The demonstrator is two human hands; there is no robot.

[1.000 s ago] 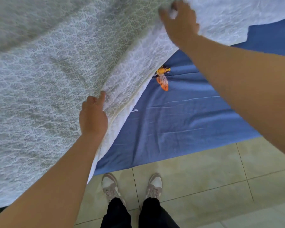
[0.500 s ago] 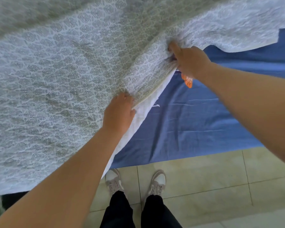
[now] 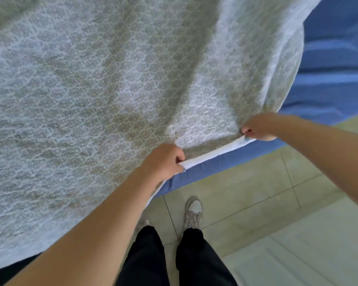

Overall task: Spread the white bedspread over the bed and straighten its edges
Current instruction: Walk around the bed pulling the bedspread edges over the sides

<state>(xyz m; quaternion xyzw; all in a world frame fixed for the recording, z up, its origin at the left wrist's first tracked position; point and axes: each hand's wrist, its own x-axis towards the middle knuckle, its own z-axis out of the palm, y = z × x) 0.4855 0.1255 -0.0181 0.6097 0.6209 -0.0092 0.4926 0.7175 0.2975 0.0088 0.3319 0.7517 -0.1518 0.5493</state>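
White bedspread (image 3: 103, 96) drapes over most of the bed, blue sheet (image 3: 331, 79) exposed at its right; left hand (image 3: 163, 159) pinches the bedspread's near hem; right hand (image 3: 258, 127) pinches the same hem further right; hem taut between them; tiled floor (image 3: 246, 195) below.

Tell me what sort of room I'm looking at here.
Most likely a bedroom: a white bedspread is being drawn over a blue-sheeted bed, which stands on a pale tiled floor.
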